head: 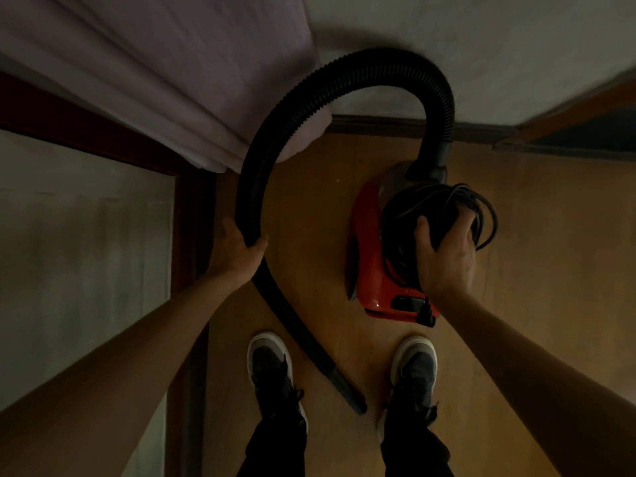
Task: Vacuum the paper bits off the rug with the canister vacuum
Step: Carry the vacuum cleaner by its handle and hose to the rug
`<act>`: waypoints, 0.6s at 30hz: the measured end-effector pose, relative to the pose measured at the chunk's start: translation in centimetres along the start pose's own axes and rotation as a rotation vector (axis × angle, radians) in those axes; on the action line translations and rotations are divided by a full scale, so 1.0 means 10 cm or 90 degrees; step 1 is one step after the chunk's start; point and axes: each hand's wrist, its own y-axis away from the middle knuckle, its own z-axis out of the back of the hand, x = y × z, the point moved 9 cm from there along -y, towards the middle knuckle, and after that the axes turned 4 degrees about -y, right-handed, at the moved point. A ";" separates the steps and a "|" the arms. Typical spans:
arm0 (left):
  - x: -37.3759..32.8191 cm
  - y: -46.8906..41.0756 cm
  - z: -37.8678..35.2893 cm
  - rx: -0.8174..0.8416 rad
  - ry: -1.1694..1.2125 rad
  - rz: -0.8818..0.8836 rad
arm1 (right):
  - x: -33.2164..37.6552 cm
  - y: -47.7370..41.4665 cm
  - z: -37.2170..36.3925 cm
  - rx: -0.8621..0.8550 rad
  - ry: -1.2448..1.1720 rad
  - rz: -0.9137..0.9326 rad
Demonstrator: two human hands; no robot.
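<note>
A red canister vacuum (pixel 373 270) stands on the wooden floor ahead of my right foot. Its black power cord (pixel 447 208) is wound in loops on top of the body. My right hand (pixel 444 256) grips that black top with the cord bundle, fingers curled over it. A black ribbed hose (pixel 309 94) arcs up from the canister's front, over to the left and back down. My left hand (pixel 237 249) holds the hose mid-length. The hose's narrow nozzle end (pixel 347 390) lies on the floor between my shoes. No rug or paper bits are in view.
A pale curtain (pixel 155 80) hangs at upper left, its hem touching the hose arc. A dark wooden door frame (pixel 192 235) with frosted glass runs along the left. A baseboard and wall (pixel 378 123) close the far side. My two shoes (pixel 272 370) stand at the bottom.
</note>
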 end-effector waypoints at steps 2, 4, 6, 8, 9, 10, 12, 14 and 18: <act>0.00 -0.05 -0.03 -0.019 0.045 -0.015 | 0.00 0.00 0.01 -0.028 -0.010 0.003; 0.02 -0.08 -0.05 -0.037 0.059 -0.022 | 0.00 0.00 0.01 -0.045 -0.021 0.001; 0.06 -0.08 -0.07 -0.048 0.073 -0.018 | 0.01 0.00 0.01 -0.052 -0.032 -0.001; 0.09 -0.07 -0.09 -0.051 0.093 -0.027 | 0.03 0.01 0.02 -0.052 -0.056 0.001; 0.09 -0.05 -0.09 -0.051 0.103 -0.039 | 0.03 0.02 0.03 -0.049 -0.073 -0.001; 0.08 -0.03 -0.08 -0.052 0.117 -0.057 | 0.03 0.02 0.04 -0.044 -0.089 -0.003; 0.05 0.02 -0.04 -0.052 0.138 -0.091 | 0.04 0.03 0.05 -0.031 -0.105 -0.001; 0.03 0.08 0.00 -0.050 0.152 -0.116 | 0.06 0.03 0.04 -0.018 -0.114 0.007; 0.01 0.21 0.03 -0.032 0.153 -0.138 | 0.09 0.05 0.02 0.003 -0.137 0.007</act>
